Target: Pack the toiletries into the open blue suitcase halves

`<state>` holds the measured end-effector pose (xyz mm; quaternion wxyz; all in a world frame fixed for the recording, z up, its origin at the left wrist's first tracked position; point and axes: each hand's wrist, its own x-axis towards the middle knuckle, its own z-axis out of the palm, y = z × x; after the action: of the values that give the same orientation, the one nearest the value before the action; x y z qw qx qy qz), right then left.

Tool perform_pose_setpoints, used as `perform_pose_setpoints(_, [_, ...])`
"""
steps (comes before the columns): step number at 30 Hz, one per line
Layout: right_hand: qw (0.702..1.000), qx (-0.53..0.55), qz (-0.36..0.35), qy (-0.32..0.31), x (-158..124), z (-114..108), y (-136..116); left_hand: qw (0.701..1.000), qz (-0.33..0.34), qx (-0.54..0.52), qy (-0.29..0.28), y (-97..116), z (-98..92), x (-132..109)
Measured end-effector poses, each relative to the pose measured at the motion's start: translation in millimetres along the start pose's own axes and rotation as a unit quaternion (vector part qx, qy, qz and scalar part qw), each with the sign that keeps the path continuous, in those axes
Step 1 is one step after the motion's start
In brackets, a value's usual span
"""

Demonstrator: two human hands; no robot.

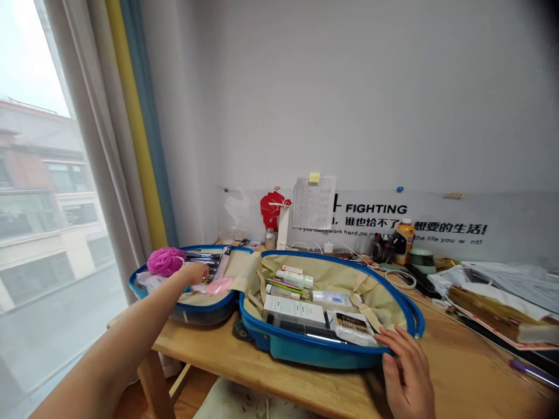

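Observation:
A blue-rimmed suitcase (323, 349) lies opened out on a wooden desk. Over its left half, my left hand (195, 273) is closed beside a flat pack of dark, slim items (215, 263); what it holds, if anything, is hidden. Near it are a magenta bath puff (166, 261) and a pink round item (219, 286). On the right half's near rim rests my right hand (408, 364), fingers spread and thumb outside. Close to those fingers lies a pack of cotton swabs (353, 327). A white box (293, 312) and several tubes (294, 277) fill the same half.
The wooden desk (454, 361) carries plastic bags and papers (502, 302) at the right. Behind the suitcase stand a bottle with an orange-yellow label (402, 241), a green-lidded jar (421, 260) and a white cable (404, 278). A curtained window is on the left.

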<state>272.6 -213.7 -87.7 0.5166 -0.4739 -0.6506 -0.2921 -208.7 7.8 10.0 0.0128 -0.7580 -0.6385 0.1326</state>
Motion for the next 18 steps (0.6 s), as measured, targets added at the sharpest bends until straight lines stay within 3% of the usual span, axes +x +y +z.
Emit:
perform_pose_setpoints(6, [1.000, 0.007, 0.006, 0.000, 1, 0, -3, 0.999, 0.006, 0.027, -0.018, -11, 14.4, 3])
perform_pose_setpoints(18, [1.000, 0.013, 0.020, 0.004, 2, 0, -4, 0.998, 0.018, 0.051, -0.028, -16, 22.0, 2])
